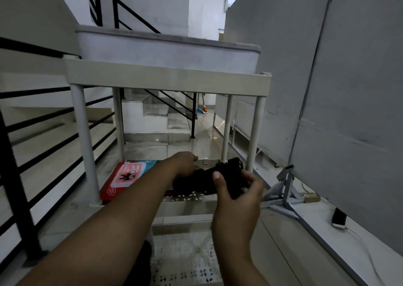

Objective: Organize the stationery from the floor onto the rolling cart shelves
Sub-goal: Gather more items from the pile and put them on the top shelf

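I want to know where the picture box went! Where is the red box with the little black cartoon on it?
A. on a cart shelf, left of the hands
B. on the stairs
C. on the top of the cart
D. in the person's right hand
A: the red box lies flat on a shelf of the cart, left of both hands, while the right hand and left hand are on a black perforated item.

Cart frame [168,82] seen as matt white plastic, shelf [185,257] perforated. Floor tiles [196,141] glossy, reflective. Black railing [43,150] looks painted metal. Red box [122,181] printed, slightly glossy.
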